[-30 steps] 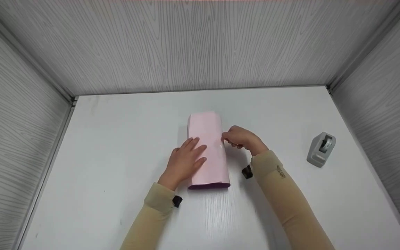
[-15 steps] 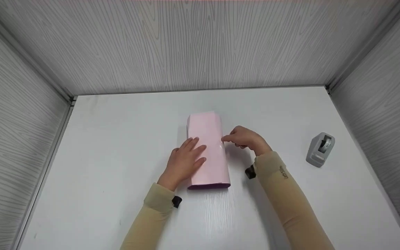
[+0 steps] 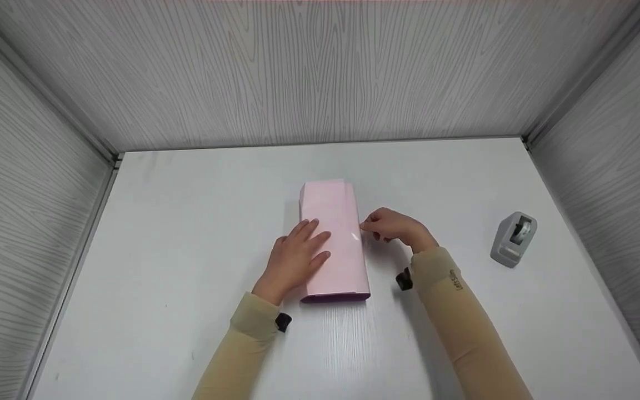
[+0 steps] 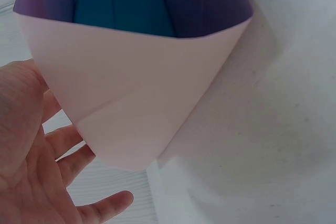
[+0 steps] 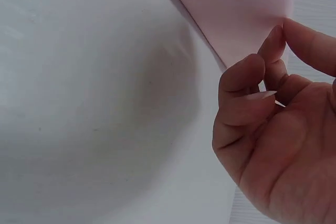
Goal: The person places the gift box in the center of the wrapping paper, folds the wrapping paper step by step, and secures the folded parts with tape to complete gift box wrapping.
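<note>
A pink paper wrap (image 3: 331, 266), purple on its inner face, stands as a flattened sleeve on the white table. A blue box (image 4: 123, 6) sits inside it, seen through the open near end in the left wrist view. My left hand (image 3: 292, 258) rests on the wrap's left side with its fingers spread. At the right edge, my right hand (image 3: 395, 226) pinches the paper between thumb and index finger (image 5: 273, 45), its other fingers curled. A small shiny patch, like clear tape (image 3: 355, 236), shows on the paper near that edge.
A grey tape dispenser (image 3: 513, 239) with a roll in it stands on the right side of the white table (image 3: 186, 222). Grey wood-grain panels (image 3: 320, 72) rise behind and on both sides.
My right hand has shifted slightly right and toward me, its index finger going from pointing at the wrap's edge to meeting the thumb there. The right edge has shifted slightly outward; my left hand stays.
</note>
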Tool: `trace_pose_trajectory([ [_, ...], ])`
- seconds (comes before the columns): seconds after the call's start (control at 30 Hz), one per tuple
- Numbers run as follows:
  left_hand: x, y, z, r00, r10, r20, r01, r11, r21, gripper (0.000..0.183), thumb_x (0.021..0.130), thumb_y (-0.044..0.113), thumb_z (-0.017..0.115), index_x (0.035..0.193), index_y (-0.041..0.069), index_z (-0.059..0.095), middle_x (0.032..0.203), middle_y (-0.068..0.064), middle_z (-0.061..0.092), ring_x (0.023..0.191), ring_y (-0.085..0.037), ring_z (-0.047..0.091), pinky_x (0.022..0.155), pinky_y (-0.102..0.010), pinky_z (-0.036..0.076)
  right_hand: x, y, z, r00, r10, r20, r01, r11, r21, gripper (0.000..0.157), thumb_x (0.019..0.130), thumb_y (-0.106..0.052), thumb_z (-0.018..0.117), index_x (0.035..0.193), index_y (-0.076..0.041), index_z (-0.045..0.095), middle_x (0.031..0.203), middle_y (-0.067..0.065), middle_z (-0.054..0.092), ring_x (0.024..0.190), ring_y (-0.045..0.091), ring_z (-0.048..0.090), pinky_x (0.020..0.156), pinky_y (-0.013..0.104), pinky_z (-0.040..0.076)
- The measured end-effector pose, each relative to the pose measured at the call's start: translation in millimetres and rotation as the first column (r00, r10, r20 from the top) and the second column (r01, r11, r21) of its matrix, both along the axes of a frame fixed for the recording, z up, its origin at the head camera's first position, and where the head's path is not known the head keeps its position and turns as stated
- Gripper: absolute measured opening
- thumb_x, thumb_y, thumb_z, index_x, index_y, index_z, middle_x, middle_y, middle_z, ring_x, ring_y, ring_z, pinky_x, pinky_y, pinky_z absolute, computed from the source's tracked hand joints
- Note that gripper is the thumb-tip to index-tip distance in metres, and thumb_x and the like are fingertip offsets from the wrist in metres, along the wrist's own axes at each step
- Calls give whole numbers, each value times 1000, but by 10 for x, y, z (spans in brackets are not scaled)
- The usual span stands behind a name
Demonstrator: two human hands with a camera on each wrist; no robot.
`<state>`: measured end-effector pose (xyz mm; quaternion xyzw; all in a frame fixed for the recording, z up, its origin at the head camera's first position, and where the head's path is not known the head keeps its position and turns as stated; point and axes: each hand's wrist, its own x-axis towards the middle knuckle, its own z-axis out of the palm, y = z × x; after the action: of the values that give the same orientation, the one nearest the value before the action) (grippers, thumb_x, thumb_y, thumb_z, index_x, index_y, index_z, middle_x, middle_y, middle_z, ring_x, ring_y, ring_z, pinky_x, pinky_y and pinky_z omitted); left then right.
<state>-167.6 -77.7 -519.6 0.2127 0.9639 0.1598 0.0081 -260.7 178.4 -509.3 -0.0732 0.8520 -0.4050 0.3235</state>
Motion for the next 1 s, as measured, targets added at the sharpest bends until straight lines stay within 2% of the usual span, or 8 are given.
trace_pose_trajectory([
  [0.2, -5, -1, 4, 1000, 4, 17, -4, 1000, -13, 47, 102, 44, 48, 144, 24, 50, 157, -5, 33, 145, -25, 25, 101, -56, 38, 35, 34, -62, 999, -16, -48, 18, 999, 38, 32, 100, -29, 55, 97, 2, 61, 77, 7, 56, 65, 14, 46, 60, 28, 41],
  [0.33, -8, -7, -1, 1000, 2, 6, -2, 1000, -10, 46, 101, 43, 49, 143, 24, 51, 156, -5, 34, 144, -25, 26, 100, -56, 39, 98, 64, -111, 991, -103, -82, 100, 994, -39, 27, 102, -23, 51, 102, 3, 59, 85, 12, 57, 70, 18, 49, 60, 29, 42],
  [0.47, -11, -9, -8, 1000, -7, -8, 7, 1000, 5, 46, 101, 43, 50, 142, 23, 52, 156, -6, 35, 144, -26, 27, 99, -56, 39, 229, 44, -98, 955, -202, -216, 176, 975, -137, 27, 103, -19, 49, 111, 4, 62, 95, 18, 60, 78, 24, 57, 63, 30, 46],
  [0.53, -14, -9, -13, 1000, -7, -9, 7, 1000, 7, 46, 101, 43, 49, 142, 23, 52, 156, -6, 35, 144, -26, 27, 99, -56, 39, 306, 17, -88, 935, -226, -273, 182, 967, -179, 27, 103, -19, 50, 114, 2, 63, 99, 18, 62, 84, 27, 61, 66, 31, 49],
  [0.6, -18, -9, -16, 1000, -3, -6, 3, 1000, 6, 46, 101, 43, 49, 143, 23, 52, 156, -6, 35, 144, -26, 27, 100, -56, 39, 380, -18, -88, 927, -234, -294, 173, 960, -219, 27, 103, -19, 52, 114, 1, 65, 102, 18, 63, 89, 31, 63, 69, 34, 52],
  [0.7, -20, -8, -17, 1000, 3, 3, -3, 1000, -4, 47, 101, 44, 49, 144, 24, 51, 157, -5, 33, 144, -25, 26, 101, -56, 39, 466, -70, -123, 930, -242, -278, 168, 950, -264, 26, 104, -20, 51, 114, -1, 65, 106, 14, 65, 95, 30, 64, 74, 37, 55],
  [0.87, -13, -3, -13, 1000, 1, 11, -1, 1000, -1, 47, 102, 43, 48, 144, 23, 50, 157, -5, 33, 145, -25, 25, 100, -56, 39, 562, -113, -219, 934, -284, -217, 207, 926, -317, 29, 104, -22, 50, 119, -1, 63, 109, 13, 65, 98, 27, 65, 80, 41, 55],
  [1.0, -4, 0, -15, 1000, -1, -4, 1, 1000, -1, 46, 102, 43, 49, 144, 23, 51, 156, -6, 34, 144, -26, 26, 99, -56, 40, 637, -103, -285, 940, -282, -194, 218, 931, -294, 30, 104, -24, 49, 120, -2, 62, 108, 12, 65, 97, 26, 65, 80, 40, 55],
])
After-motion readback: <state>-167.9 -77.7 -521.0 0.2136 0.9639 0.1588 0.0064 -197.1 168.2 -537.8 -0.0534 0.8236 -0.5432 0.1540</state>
